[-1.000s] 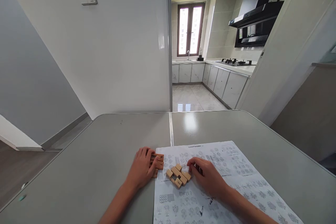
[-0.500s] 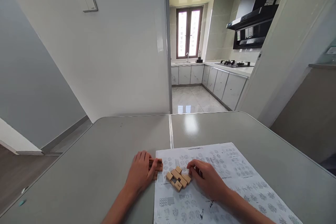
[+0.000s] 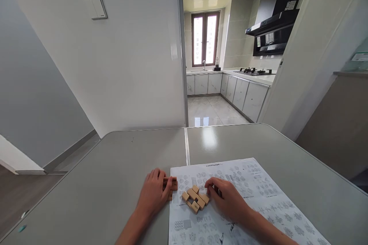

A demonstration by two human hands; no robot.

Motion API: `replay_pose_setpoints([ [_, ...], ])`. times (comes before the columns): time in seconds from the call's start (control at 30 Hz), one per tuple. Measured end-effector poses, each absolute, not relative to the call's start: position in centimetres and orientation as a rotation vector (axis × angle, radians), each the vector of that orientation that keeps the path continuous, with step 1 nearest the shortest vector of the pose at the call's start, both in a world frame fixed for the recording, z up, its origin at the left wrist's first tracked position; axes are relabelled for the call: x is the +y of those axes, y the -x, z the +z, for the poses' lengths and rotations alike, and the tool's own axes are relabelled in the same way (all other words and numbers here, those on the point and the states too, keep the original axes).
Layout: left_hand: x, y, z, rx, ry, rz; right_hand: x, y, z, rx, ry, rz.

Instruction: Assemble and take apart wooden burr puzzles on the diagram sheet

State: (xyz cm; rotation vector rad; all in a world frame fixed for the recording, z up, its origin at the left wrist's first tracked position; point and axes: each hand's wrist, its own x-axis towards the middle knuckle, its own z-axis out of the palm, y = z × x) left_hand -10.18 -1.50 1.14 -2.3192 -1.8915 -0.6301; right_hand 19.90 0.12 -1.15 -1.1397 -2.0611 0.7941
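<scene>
On the printed sheet (image 3: 247, 183), a small cluster of interlocked light wooden puzzle pieces (image 3: 194, 198) lies in front of me, with one dark marking on its nearest end. My right hand (image 3: 225, 195) rests just right of this cluster, fingers curled in, thumb and index finger close together; I see nothing between them. My left hand (image 3: 153, 191) is cupped over several darker brown wooden pieces (image 3: 173, 185) at the sheet's left edge, thumb along their side. Most of the brown pieces are hidden under the palm and fingers.
A grey table (image 3: 123, 160) with a pale seam (image 3: 186, 147) down its middle carries everything. Near its left edge lies a small teal object (image 3: 22, 228). Rows of printed diagrams and a few pen marks cover the sheet. Beyond the table are a wall and a kitchen doorway.
The camera view has tilted up slightly, so the table and hands appear a little lower. Both hands and the wooden pieces keep almost the same places.
</scene>
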Motion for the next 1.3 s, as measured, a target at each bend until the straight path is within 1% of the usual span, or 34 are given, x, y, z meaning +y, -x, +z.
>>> replay_pose_setpoints([
  [0.7, -1.73, 9.98, 1.09, -1.936, 2.219, -0.63, 0.14, -19.7, -0.94, -2.049, 1.137, 0.773],
  [1.1, -1.64, 9.88, 0.77, -1.997, 2.164, -0.453, 0.16, -19.56, -0.78, -2.063, 1.138, 0.786],
  [1.3, -1.82, 9.53, 1.13, -2.119, 2.135, -0.358, 0.13, -19.49, -0.79, -2.05, 1.134, 0.8],
])
